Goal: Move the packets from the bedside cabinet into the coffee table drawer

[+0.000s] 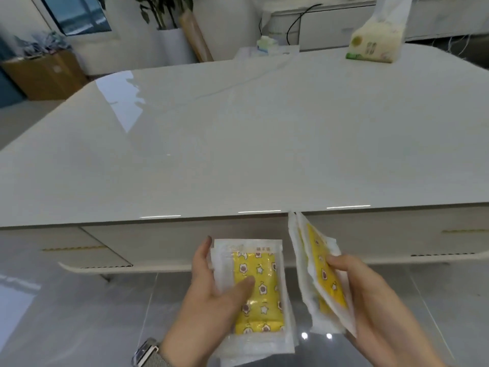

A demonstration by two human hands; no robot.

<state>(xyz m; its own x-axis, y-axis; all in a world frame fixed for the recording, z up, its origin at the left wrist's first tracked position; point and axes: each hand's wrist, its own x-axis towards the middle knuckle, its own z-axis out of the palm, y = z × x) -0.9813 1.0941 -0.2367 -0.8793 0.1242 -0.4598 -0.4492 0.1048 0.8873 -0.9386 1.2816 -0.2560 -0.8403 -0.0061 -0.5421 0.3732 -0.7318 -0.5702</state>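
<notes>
While the left hand (211, 295) is gripping flat packets (255, 292) under its thumb, the right hand (362, 292) is pinching a tilted stack (317, 268).

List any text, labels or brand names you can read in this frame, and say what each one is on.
None can be read for certain.
Packets in the left hand: small reddish characters on the top strip of the flat packet, too blurred to read.
Packets in the right hand: the tilted stack shows only a star pattern.
Tissue pack on the coffee table: a round logo and dark characters, too small to read.
</notes>
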